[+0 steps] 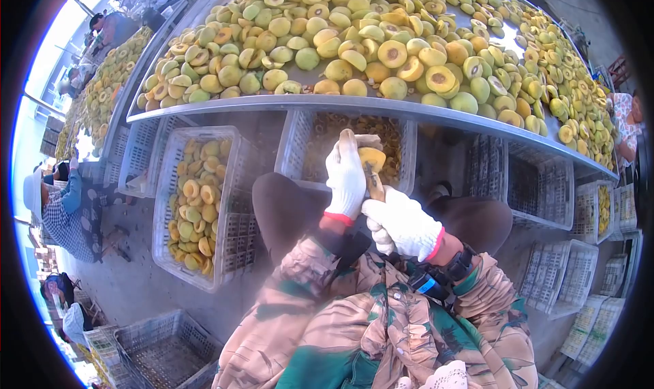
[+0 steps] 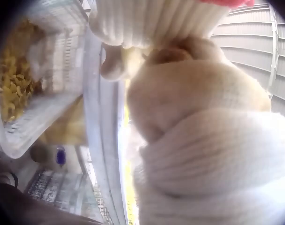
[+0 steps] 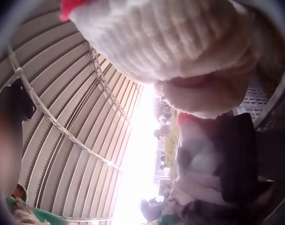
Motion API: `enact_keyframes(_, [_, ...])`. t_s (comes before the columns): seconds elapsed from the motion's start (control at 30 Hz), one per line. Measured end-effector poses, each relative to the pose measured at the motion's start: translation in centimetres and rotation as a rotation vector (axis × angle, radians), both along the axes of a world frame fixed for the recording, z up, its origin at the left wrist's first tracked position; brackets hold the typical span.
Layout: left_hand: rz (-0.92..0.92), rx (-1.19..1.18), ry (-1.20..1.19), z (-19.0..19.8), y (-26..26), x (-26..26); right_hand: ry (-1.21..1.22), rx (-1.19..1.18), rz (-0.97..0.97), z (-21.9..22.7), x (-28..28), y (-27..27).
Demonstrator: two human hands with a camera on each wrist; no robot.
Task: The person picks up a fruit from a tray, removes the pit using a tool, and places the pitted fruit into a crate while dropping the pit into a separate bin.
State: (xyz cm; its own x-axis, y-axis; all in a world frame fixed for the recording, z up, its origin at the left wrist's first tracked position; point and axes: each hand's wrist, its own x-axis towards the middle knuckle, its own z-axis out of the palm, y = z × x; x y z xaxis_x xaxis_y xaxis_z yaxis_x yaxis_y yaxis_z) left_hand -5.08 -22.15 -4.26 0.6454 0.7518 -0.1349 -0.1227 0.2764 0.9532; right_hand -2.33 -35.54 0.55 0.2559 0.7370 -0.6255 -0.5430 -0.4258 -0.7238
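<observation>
In the head view my left hand [image 1: 346, 181], in a white knit glove, holds a yellow peach half [image 1: 372, 159] between thumb and fingers, its cut face towards me. The gloved right hand [image 1: 403, 222] grips a short, narrow tool [image 1: 374, 184] with a brownish shaft, whose tip meets the cut face. Both hands are above a crate [image 1: 289, 150] of peach scraps, just in front of the table edge. In the left wrist view the gloved fingers [image 2: 203, 98] hide most of the fruit. The right wrist view shows the curled right glove [image 3: 180, 47]; its tool is hidden.
A metal table [image 1: 306, 103] heaped with halved peaches spans the front. To the left stands a crate [image 1: 231, 205] of peach halves; a dark-lined crate [image 1: 538, 184] is at right, with more crates [image 1: 555, 273] behind. Another person [image 1: 65, 208] sits far left.
</observation>
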Motion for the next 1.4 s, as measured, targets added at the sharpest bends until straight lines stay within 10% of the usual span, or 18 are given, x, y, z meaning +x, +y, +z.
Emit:
enact_keyframes(0.2, [-0.191,-0.429,-0.002,0.8,1.4,0.5,0.017,-0.031,0.021,0.2,0.5,0.0])
enact_keyframes(0.63, [-0.327,-0.569,-0.048,0.5,2.1,0.4,0.061,0.024,0.003,0.9,-0.1,0.0])
enact_keyframes(0.73, [-0.309,-0.529,-0.045,0.9,1.8,0.4,-0.583,-0.035,0.144,-1.9,-0.7,0.3])
enact_keyframes(0.83, [-0.294,-0.515,-0.119,0.5,1.8,0.1,0.039,0.034,-0.006,0.5,-0.4,0.1])
enact_keyframes(0.93, [-0.277,-0.477,-0.119,0.7,1.7,0.1,-0.055,-0.001,0.029,0.1,-0.5,0.3])
enact_keyframes(1.03, [-0.250,-0.405,-0.065,0.7,1.7,0.4,-1.038,-0.048,0.254,-2.1,-0.7,0.4])
enact_keyframes(1.13, [-0.268,-0.466,-0.129,0.5,1.7,0.1,-0.002,0.033,0.051,-0.2,0.1,0.0])
enact_keyframes(1.23, [-0.303,-0.515,-0.129,0.7,1.9,0.1,0.014,0.067,0.066,-0.3,0.4,0.0])
enact_keyframes(1.33, [-0.244,-0.440,-0.025,0.7,1.7,0.5,-0.854,-0.024,0.249,-2.4,-0.1,0.4])
enact_keyframes(1.4, [-0.239,-0.438,-0.051,0.4,1.6,0.4,-0.191,0.069,0.107,-1.1,0.4,0.0])
